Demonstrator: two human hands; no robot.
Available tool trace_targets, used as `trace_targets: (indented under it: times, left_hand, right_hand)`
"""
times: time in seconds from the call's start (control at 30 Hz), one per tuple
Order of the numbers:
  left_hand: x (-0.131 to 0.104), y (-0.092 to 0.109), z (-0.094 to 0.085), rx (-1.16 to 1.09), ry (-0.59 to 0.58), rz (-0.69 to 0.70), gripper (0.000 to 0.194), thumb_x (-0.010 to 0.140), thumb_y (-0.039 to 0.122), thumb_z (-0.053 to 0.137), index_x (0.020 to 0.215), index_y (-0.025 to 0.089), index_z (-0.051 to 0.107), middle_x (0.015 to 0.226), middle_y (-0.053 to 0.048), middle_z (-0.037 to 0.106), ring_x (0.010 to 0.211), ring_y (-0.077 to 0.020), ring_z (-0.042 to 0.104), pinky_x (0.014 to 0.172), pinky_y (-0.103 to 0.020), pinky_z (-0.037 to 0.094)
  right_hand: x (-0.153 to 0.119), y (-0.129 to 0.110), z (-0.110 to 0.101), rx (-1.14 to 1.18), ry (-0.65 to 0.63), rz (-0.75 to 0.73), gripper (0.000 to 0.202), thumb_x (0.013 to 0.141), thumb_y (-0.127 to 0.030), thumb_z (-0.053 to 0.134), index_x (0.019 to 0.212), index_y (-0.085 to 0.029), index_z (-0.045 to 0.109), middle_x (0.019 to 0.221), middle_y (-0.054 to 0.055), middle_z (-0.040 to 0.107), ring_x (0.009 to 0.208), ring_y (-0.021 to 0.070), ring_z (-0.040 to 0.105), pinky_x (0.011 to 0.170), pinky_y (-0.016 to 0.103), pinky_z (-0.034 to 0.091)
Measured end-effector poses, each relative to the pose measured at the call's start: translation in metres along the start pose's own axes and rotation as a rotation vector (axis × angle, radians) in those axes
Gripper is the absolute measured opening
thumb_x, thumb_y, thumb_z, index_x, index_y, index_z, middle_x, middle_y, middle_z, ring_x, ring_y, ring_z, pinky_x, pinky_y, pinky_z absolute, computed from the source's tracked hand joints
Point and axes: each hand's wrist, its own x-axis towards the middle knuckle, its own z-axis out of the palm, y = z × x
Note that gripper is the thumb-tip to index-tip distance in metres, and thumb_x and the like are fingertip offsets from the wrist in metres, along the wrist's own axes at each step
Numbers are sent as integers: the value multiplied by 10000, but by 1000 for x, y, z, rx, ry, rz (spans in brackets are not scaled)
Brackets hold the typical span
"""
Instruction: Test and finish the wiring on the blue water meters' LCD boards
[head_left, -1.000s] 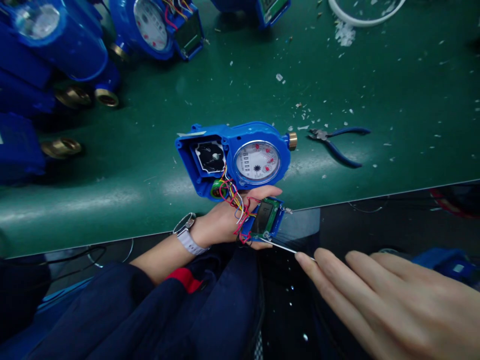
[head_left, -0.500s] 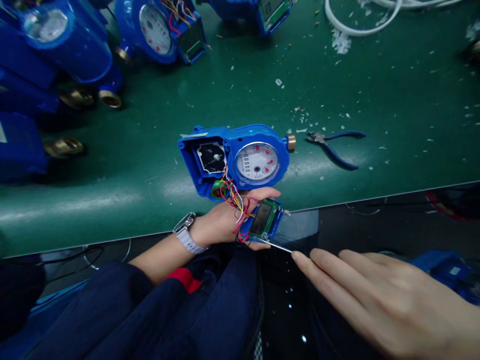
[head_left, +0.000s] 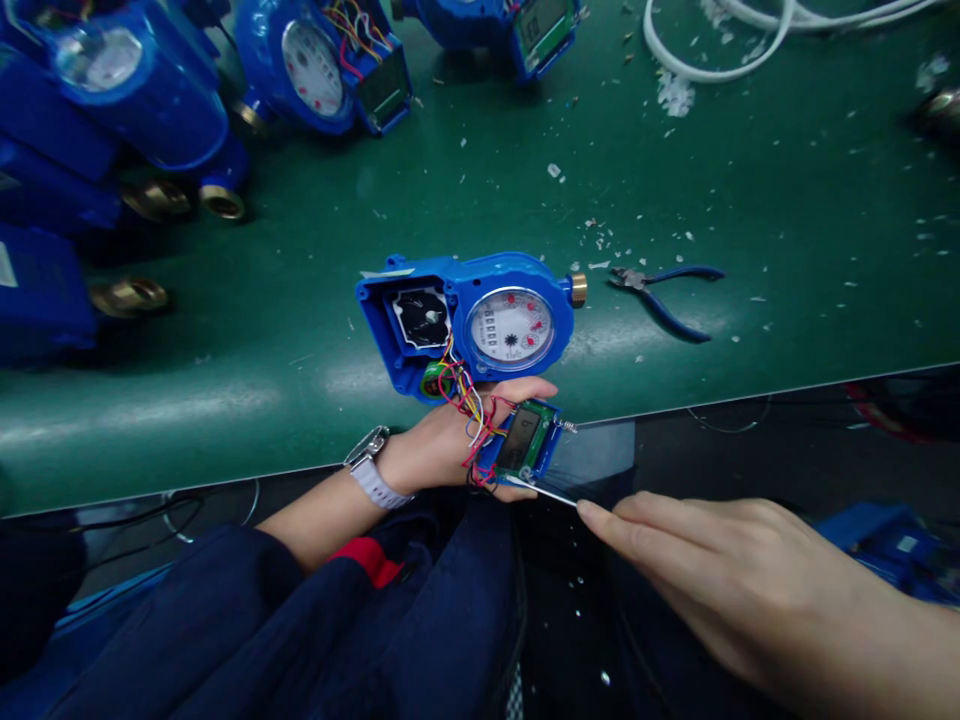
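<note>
My left hand (head_left: 442, 440), with a watch on its wrist, holds a small display module (head_left: 523, 442) in a blue frame just off the table edge. Red, yellow and white wires (head_left: 469, 400) run from the module into the open compartment of a blue water meter (head_left: 514, 325) on the table. My right hand (head_left: 697, 560) grips a thin white stick (head_left: 555, 494) in its fingertips. The stick's far end touches or nearly touches the module's lower edge, by the red wires. What the tip does there is too small to tell.
Pliers with blue handles (head_left: 664, 295) lie right of the meter on the green table (head_left: 315, 240). Several blue meters (head_left: 150, 90) stand at the upper left. A white cable (head_left: 705, 75) curls at the upper right, and white scraps are scattered about.
My right hand has shifted slightly left and its fingers have closed together more around the stick. The module in my left hand has moved very little.
</note>
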Motion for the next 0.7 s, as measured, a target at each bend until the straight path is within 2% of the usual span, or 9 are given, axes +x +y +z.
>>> trace_targets:
  times: [0.07,0.23,0.3,0.4,0.47,0.6,0.7]
  left_hand:
    - [0,1,-1,2,-10,-2,867,696,412,852,1425,243,414,1336,-130,631,1217,-298,639,1082,-428,505]
    - [0,0,-1,-1,-19,-3,850,709,417,841,1422,239,413,1354,-132,622,1241,-300,625,1092,-425,494]
    - [-1,-1,-1,-3,-22,-17,853,703,420,845,1417,236,417,1360,-133,618,1259,-308,614,1098,-431,489]
    - [-2,-1,1,-7,-17,-29,867,694,420,850,1420,237,414,1352,-129,619,1274,-313,602,1115,-443,476]
    - [-2,-1,1,-12,-11,-26,858,709,410,840,1427,243,401,1340,-127,623,1258,-302,613,1105,-436,487]
    - [-2,-3,2,13,3,5,873,714,416,836,1438,240,381,1342,-138,614,1218,-291,639,1058,-417,528]
    - [-2,-5,2,36,41,48,882,710,418,842,1439,241,377,1358,-145,602,1220,-299,638,1075,-448,518]
  right_hand:
    - [1,3,1,77,-1,41,479,804,86,347,1101,-136,650,850,31,707,596,102,637,498,207,461]
    - [1,7,-1,-197,-38,-244,365,885,21,335,1091,-56,627,833,98,708,605,195,649,439,295,427]
    - [0,6,-2,-229,-45,-259,365,896,8,320,1109,-41,613,834,107,710,593,211,647,416,313,415]
    - [-1,5,0,-124,-26,-149,439,849,68,307,1152,-76,590,834,70,713,574,167,645,427,277,435]
    - [-3,6,3,33,-31,-29,449,873,54,312,1183,-128,582,888,48,718,631,140,672,476,238,485]
    - [-11,12,6,303,-175,185,344,980,-169,424,1297,-212,549,1158,61,688,923,163,713,697,240,599]
    - [-20,17,8,382,-167,246,337,991,-225,453,1310,-263,556,1220,36,684,1046,162,696,820,248,605]
